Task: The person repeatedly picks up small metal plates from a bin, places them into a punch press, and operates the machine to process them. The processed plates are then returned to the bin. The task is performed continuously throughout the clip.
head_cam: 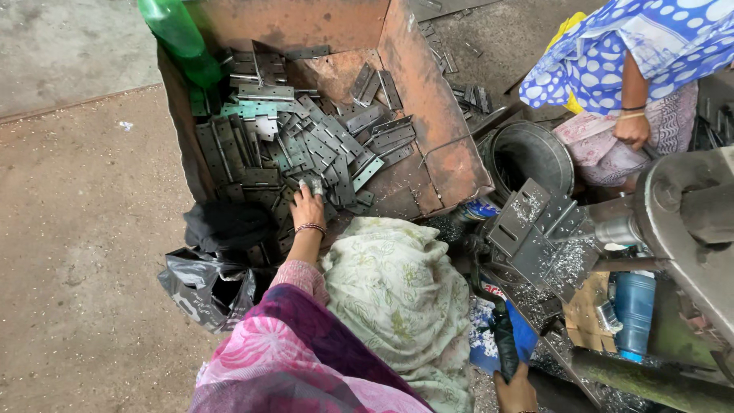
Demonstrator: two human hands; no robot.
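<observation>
My left hand [307,210] reaches into a rusty metal bin [428,130] heaped with several grey perforated metal plates [306,141]. Its fingertips lie on a plate at the near edge of the heap, and I cannot tell whether they grip it. A beaded bracelet sits on that wrist. At the bottom edge of the view, my right hand [517,390] is closed around a black lever handle [501,336] that rises toward the machine. A pale flowered cloth [401,298] covers my lap between the two hands.
A drilling machine [688,222] stands at right, with a metal jig [539,229] covered in shavings. Another person in a blue dotted garment [634,53] sits beyond a round metal pail [531,157]. Also here are a green bottle [180,38], a black plastic bag [206,283] and a blue bottle [634,306].
</observation>
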